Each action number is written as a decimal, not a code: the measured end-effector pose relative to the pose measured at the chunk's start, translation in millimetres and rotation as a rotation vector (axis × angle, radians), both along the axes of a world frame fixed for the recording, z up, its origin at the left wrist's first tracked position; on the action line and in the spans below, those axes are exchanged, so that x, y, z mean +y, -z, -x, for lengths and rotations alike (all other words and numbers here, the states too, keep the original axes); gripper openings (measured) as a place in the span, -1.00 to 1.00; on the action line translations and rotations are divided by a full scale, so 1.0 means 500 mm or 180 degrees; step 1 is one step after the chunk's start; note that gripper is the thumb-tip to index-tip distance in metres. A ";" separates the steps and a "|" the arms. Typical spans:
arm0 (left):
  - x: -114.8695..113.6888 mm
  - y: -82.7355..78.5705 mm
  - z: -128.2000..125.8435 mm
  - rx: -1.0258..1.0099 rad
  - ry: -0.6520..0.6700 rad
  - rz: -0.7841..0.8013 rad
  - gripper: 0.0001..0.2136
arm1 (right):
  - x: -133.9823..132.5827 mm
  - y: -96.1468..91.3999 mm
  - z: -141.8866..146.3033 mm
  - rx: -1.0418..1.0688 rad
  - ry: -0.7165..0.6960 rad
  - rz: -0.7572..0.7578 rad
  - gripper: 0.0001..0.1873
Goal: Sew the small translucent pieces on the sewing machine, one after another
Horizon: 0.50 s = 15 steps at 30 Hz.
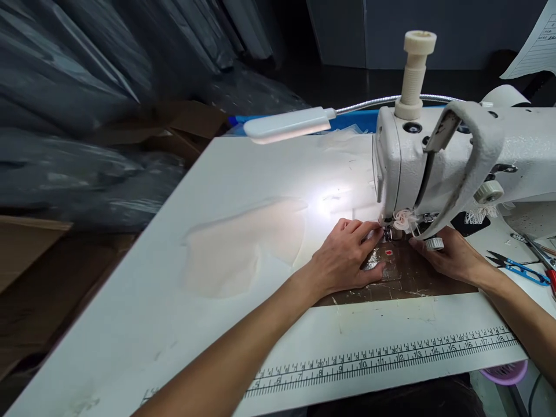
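At the sewing machine (397,156), right of centre, the left hand (347,255) lies splayed on the brown plate (434,281), gripping nothing visible, likely for control near the metal foot (388,234); the half-hidden right hand's (454,255) grip I cannot tell.

Left hand (347,255) palm-down, thumb (372,274) stuck out sideways, forearm (243,341) slanting in; right hand (454,258) kinda angled inward, fingertips mostly hidden from here.

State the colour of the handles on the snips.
The snips' handles are blue, shown in the head view.
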<state>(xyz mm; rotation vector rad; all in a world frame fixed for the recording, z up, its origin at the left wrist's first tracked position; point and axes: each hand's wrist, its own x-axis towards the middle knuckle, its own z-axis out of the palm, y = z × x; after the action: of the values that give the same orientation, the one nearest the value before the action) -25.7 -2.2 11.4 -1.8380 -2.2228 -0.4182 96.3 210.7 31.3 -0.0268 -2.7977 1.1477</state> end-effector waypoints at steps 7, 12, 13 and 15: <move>-0.003 -0.006 -0.004 -0.0387 -0.0194 -0.0046 -0.59 | -0.003 0.006 0.001 0.0166 0.0175 -0.0084 -0.77; 0.001 -0.011 -0.005 -0.0679 -0.0075 0.0240 -0.58 | -0.009 0.017 -0.006 0.0269 0.0175 -0.0319 -0.80; 0.001 -0.011 -0.005 -0.0739 -0.0092 0.0302 -0.58 | -0.010 0.023 -0.009 0.0302 0.0158 -0.0389 -0.80; 0.003 -0.013 -0.004 -0.0846 -0.0120 0.0381 -0.60 | -0.013 0.035 -0.014 0.0357 0.0104 -0.0572 -0.77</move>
<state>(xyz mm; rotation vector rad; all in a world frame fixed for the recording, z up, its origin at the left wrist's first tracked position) -23.9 -0.6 18.2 -1.8923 -2.5024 -0.5631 103.5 204.3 13.9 0.0077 -2.7773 0.8589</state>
